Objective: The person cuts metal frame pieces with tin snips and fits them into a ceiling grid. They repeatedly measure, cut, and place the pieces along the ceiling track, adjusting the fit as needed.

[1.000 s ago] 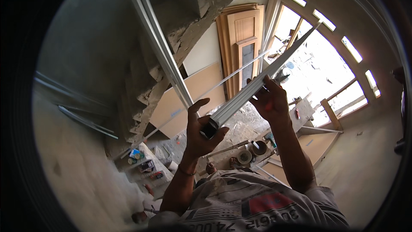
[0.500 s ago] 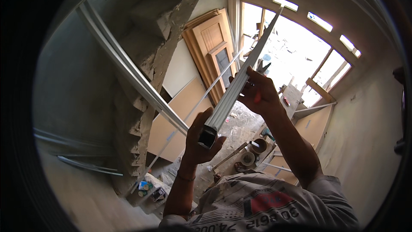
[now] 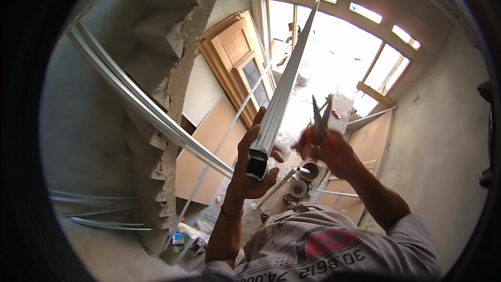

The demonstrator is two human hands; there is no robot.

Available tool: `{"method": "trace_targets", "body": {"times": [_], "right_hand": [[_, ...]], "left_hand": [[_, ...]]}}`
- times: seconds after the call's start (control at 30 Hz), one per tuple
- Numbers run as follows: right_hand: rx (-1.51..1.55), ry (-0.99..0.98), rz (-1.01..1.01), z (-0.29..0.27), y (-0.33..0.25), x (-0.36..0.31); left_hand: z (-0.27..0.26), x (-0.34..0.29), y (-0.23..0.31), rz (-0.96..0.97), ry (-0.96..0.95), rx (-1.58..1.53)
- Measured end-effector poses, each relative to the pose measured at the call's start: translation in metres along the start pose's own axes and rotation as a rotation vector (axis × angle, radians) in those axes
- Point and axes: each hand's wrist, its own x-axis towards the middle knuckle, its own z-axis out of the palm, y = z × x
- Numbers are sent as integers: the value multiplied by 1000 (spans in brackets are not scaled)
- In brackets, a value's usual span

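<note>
A long, ribbed metal channel (image 3: 284, 91) runs away from me toward the bright opening, its dark hollow end close to my body. Wrapped around that near end is my left hand (image 3: 244, 175), with the thumb under the edge and fingers showing on both sides. My right hand (image 3: 334, 152), slightly blurred, is to the right of the channel and apart from it. It grips a pair of metal snips (image 3: 321, 117) by red handles, and the blades point up and away, spread in a V.
Wooden doors (image 3: 234, 47) lean against the wall beyond a rough concrete staircase edge (image 3: 175, 91). More metal channels (image 3: 130, 96) slant in at left. Below are a tan board (image 3: 206, 151), a bucket (image 3: 299, 189) and a narrow bench (image 3: 339, 112). Small items lie at lower left.
My right hand has let go of the channel and moved down and nearer, bringing the snips with it. My left hand still holds the near end; the channel's far end has shifted left in view.
</note>
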Motion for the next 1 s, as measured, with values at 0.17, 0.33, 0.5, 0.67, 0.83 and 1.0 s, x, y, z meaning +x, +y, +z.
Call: {"method": "trace_targets", "body": {"times": [0.17,0.33,0.5,0.67,0.83,1.0], "right_hand": [[-656,-315,52,-36,-39,-71],[-891,-295,174,-36,-66,-76],[-969,-288,249,-26,-83,-68],[-966,-266,458,-19,-88,-62],[-986,-295,461,-18,-87,-60],[-991,-301,453,-20,-86,-58]], "left_hand": [[19,12,-14,-24,-97,-69],[45,20,-24,9,-170,-126],[64,18,-34,3,-214,-276],[65,15,-44,16,-275,-162],[59,18,-43,-50,-323,-242],[52,23,-31,-128,-341,-307]]}}
